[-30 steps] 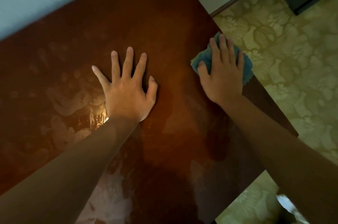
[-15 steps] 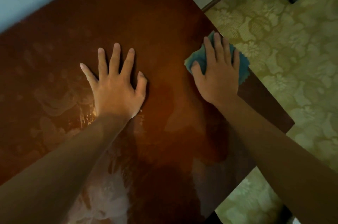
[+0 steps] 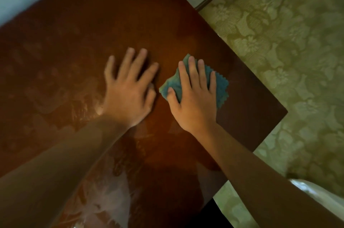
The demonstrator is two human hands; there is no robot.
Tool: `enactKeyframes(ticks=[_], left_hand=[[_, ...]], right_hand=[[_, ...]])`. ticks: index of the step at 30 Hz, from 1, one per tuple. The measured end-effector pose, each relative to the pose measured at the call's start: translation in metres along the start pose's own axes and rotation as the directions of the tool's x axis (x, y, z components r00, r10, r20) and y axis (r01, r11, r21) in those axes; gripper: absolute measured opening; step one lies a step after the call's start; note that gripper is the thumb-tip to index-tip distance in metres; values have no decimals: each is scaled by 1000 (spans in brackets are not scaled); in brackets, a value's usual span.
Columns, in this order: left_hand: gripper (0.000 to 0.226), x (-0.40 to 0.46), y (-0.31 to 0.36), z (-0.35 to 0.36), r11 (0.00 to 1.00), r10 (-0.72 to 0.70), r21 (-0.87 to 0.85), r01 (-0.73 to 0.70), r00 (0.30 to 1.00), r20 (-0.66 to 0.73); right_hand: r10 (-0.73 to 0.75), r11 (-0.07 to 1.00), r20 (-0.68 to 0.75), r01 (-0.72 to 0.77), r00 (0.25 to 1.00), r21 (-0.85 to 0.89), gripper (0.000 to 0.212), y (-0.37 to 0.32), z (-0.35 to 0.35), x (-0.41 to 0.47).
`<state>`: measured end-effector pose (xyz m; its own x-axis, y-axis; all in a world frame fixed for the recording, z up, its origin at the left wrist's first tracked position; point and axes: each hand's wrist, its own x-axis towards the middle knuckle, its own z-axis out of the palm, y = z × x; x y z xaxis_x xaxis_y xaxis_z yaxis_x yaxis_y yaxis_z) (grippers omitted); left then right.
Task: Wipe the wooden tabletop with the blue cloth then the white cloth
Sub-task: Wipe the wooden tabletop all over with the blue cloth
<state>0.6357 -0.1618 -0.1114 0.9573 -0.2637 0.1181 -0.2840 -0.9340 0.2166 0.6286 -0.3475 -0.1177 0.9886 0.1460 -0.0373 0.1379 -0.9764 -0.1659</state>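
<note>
Both hands have drawn closer: right hand flat on blue cloth, left hand spread (blurred) on tabletop.

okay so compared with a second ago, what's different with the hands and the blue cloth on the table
The right hand has slid the blue cloth in from the table's right edge toward the middle, so it now lies close beside the left hand. The cloth shows more bunched under the thumb. Unchanged: the left hand is flat on the wooden tabletop, the right hand presses the cloth with straight fingers, and no white cloth is in view.
</note>
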Motion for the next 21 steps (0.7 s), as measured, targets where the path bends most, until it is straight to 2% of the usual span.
enactKeyframes(ticks=[2,5,11,16,21], left_hand=[[54,-5,28,6,998,53,-22,-53,998,42],[56,-14,44,15,998,-33,-42,37,995,89],[52,-12,44,18,998,-45,-47,47,998,47],[51,-12,45,19,996,-59,-68,60,998,16],[51,-12,46,20,996,-56,-76,56,998,1]], right_hand=[[18,1000,15,-18,1000,0,72,-1,0,-5],[28,1000,7,-28,1000,-5,70,3,0,-12],[2,1000,-9,-2,1000,-6,71,25,2,0],[148,988,-22,-148,989,-32,71,72,-11,43],[253,966,-60,-255,966,-30,70,50,-7,21]])
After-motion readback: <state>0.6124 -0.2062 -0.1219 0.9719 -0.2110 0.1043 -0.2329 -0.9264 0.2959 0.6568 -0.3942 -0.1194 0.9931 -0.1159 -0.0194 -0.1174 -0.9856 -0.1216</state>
